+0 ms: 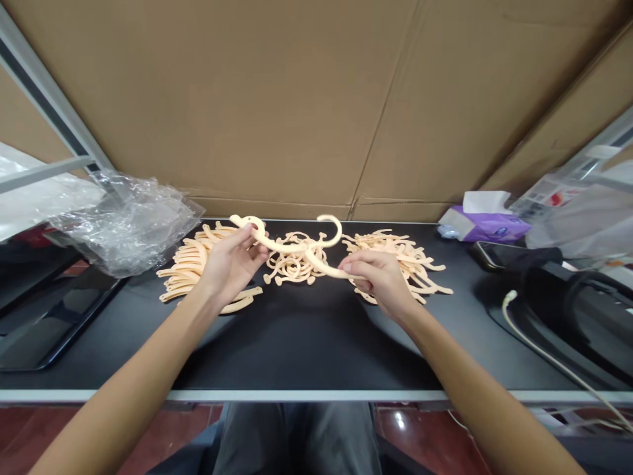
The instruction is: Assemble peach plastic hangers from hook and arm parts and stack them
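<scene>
My left hand (236, 258) is closed on a cream plastic hanger arm (277, 247) that has a loop near its outer end. A curved hanger hook (338, 232) rises at that arm's inner end. Between the fingers and thumb of my right hand (380, 280) is a second hanger arm (325, 267), its inner end touching the first below the hook. Whether the pieces are locked together I cannot tell. All are held in the air above a heap of loose hooks (293, 265). Behind my left hand lies a pile of arms (186, 265); another pile of arms (413, 260) lies behind my right.
Crumpled clear plastic bags (133, 218) and a dark flat device (54, 326) are on the left of the black table (306, 349). On the right are a purple tissue pack (487, 223), a phone (494, 254) and a white cable (544, 353). Cardboard (277, 105) walls the back.
</scene>
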Demonstrator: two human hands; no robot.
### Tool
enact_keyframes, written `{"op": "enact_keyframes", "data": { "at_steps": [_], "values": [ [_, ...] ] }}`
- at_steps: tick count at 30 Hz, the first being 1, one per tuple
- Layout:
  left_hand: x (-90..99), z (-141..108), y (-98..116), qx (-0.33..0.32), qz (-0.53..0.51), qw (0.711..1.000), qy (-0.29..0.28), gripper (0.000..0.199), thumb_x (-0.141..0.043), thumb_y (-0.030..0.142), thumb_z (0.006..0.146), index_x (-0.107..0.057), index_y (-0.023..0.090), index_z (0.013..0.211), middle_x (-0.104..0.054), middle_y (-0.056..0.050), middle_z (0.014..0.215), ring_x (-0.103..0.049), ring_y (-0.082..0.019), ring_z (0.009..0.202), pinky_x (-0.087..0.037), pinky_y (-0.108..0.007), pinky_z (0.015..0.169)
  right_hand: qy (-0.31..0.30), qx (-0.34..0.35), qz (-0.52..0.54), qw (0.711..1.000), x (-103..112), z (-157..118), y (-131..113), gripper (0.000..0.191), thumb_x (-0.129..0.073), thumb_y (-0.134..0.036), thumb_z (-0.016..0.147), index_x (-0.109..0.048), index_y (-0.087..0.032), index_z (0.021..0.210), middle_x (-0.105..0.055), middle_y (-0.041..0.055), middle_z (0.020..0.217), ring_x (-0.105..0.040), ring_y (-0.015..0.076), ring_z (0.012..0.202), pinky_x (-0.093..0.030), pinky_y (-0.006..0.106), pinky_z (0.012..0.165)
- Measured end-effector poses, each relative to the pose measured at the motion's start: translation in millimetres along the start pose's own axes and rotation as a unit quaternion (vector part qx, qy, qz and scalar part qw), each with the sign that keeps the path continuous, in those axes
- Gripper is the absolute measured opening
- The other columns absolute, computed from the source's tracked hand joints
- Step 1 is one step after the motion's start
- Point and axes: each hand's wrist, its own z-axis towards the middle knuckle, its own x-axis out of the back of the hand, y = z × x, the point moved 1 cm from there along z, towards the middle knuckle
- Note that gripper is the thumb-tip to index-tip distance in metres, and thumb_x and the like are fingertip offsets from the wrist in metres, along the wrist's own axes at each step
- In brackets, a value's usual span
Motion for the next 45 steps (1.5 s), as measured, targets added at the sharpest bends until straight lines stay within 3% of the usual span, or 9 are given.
{"op": "enact_keyframes", "data": {
  "at_steps": [12,18,22,26,31,34,37,40,45],
  "values": [
    [-6.1,-11.4,-31.9,0.020,0.252,0.964,-0.082,0.030,-0.078,0.040,0.076,-0.063,0.013,0.070,-0.055,0.000,0.064,-0.048,-0.011,0.058,-0.039,-0.021,0.054,-0.016,0.022,-0.135,0.990,-8.9,-7.6,-2.2,0.045,-0.054,-0.049,0.086,-0.067,-0.017,0.057,-0.049,-0.0008,0.051,-0.040,0.0107,0.049,-0.027,0.025,0.046],
    [-16.8,-31.9,-58.8,0.054,0.446,0.860,-0.240,0.044,-0.056,0.055,0.091,-0.058,0.016,0.070,-0.046,0.003,0.062,-0.038,-0.011,0.057,-0.029,-0.023,0.053,-0.053,0.040,-0.127,0.990,-22.7,-16.9,0.2,0.035,-0.056,-0.049,0.089,-0.057,-0.020,0.070,-0.042,-0.0054,0.054,-0.037,0.0098,0.050,-0.027,0.024,0.046],
    [-21.4,-36.6,-59.7,0.059,0.460,0.846,-0.263,0.045,-0.050,0.056,0.093,-0.057,0.016,0.073,-0.047,0.003,0.066,-0.039,-0.012,0.060,-0.032,-0.023,0.054,-0.076,0.022,-0.124,0.989,-24.8,-19.4,5.3,0.028,-0.056,-0.049,0.092,-0.060,-0.023,0.101,-0.038,-0.0088,0.051,-0.031,0.0099,0.044,-0.021,0.024,0.042],
    [-20.6,-33.1,-54.7,0.032,0.487,0.829,-0.273,0.047,-0.046,0.053,0.095,-0.058,0.015,0.070,-0.047,0.002,0.064,-0.040,-0.012,0.061,-0.033,-0.023,0.055,-0.117,0.069,-0.157,0.978,-27.4,-21.2,7.7,0.026,-0.052,-0.046,0.095,-0.064,-0.022,0.094,-0.052,-0.0033,0.062,-0.042,0.0113,0.052,-0.029,0.025,0.047],
    [-14.9,-35.0,-47.6,-0.032,0.546,0.805,-0.230,0.042,-0.058,0.053,0.091,-0.062,0.021,0.117,-0.063,-0.002,0.088,-0.058,-0.017,0.076,-0.045,-0.027,0.067,-0.025,0.053,-0.175,0.983,-28.1,-20.4,9.4,0.028,-0.052,-0.048,0.093,-0.060,-0.021,0.089,-0.045,-0.0060,0.054,-0.038,0.0106,0.046,-0.025,0.025,0.043],
    [-13.6,-40.7,-42.6,-0.118,0.623,0.736,-0.235,0.075,-0.079,0.055,0.072,-0.052,0.025,0.135,-0.060,-0.009,0.125,-0.060,-0.028,0.108,-0.048,-0.038,0.091,0.042,0.035,-0.189,0.981,-25.8,-19.7,9.3,0.032,-0.050,-0.052,0.093,-0.058,-0.021,0.089,-0.045,-0.0063,0.053,-0.039,0.0111,0.046,-0.027,0.025,0.044],
    [-13.5,-44.6,-41.2,-0.148,0.681,0.663,-0.273,0.077,-0.082,0.050,0.069,-0.052,0.024,0.135,-0.056,-0.011,0.131,-0.055,-0.032,0.118,-0.045,-0.043,0.098,0.055,0.018,-0.223,0.973,-22.0,-26.5,11.3,0.035,-0.050,-0.055,0.093,-0.059,-0.021,0.090,-0.044,-0.0070,0.050,-0.040,0.0116,0.044,-0.028,0.025,0.044],
    [-13.8,-46.1,-40.5,-0.120,0.695,0.634,-0.318,0.072,-0.081,0.039,0.071,-0.052,0.021,0.135,-0.057,-0.011,0.129,-0.053,-0.031,0.118,-0.046,-0.042,0.098,0.038,0.038,-0.334,0.941,-16.4,-44.6,16.0,0.037,-0.050,-0.055,0.094,-0.063,-0.020,0.095,-0.050,-0.0053,0.050,-0.049,0.0136,0.047,-0.034,0.026,0.048],
    [-12.8,-48.9,-35.7,-0.073,0.691,0.608,-0.384,0.066,-0.079,0.032,0.074,-0.055,0.023,0.136,-0.057,-0.008,0.129,-0.049,-0.029,0.123,-0.042,-0.040,0.104,0.075,0.219,-0.551,0.802,-6.8,-81.1,22.0,0.034,-0.056,-0.044,0.093,-0.071,-0.016,0.105,-0.067,0.0068,0.078,-0.063,0.0208,0.065,-0.045,0.032,0.057]
  ]
}}
